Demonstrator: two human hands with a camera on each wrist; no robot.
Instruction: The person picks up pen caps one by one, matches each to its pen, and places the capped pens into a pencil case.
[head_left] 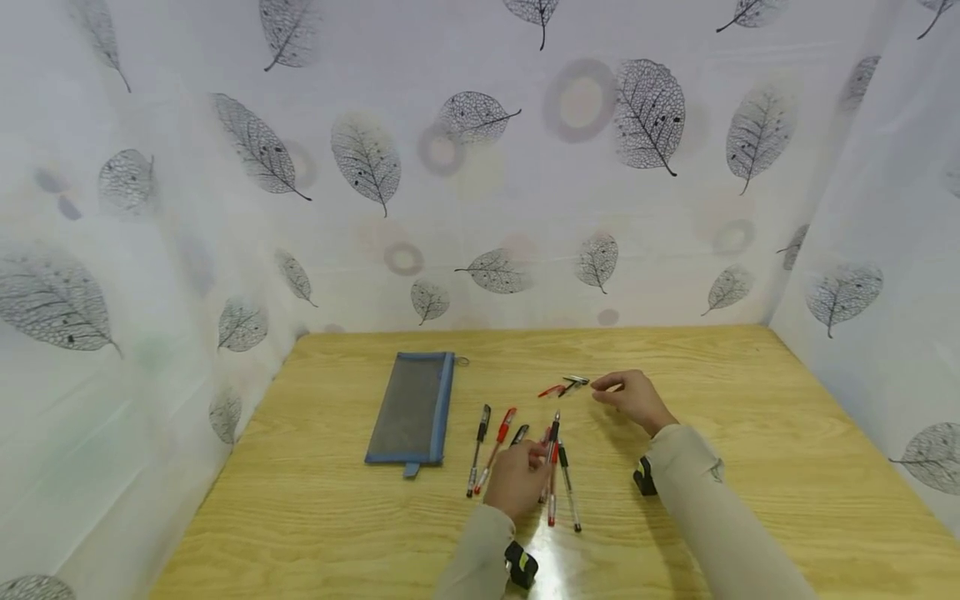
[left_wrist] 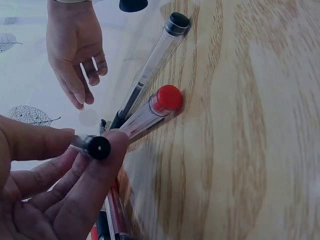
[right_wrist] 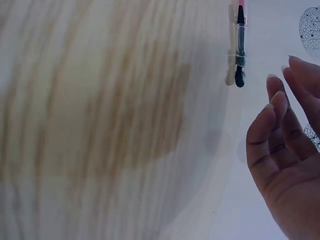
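My left hand [head_left: 517, 481] pinches a black-grip pen [head_left: 553, 432] between thumb and fingers, its bare tip pointing away from me; its black end [left_wrist: 99, 148] faces the left wrist camera. Under and beside it lie a pen with a red end [left_wrist: 167, 98] and a clear pen with a black end [left_wrist: 177, 23]. My right hand [head_left: 636, 402] hovers with bent, relaxed fingers, holding nothing, just right of a few small red and black caps [head_left: 576, 381]. Left of my left hand lie a black pen [head_left: 482, 425] and a red pen [head_left: 506, 423]; another black-capped pen [head_left: 520, 433] is partly hidden behind the hand.
A grey mesh pouch [head_left: 411, 407] with blue edges lies flat on the wooden table [head_left: 300, 517], left of the pens. White sheeting [head_left: 480, 208] with a leaf print stands behind the table and along both sides.
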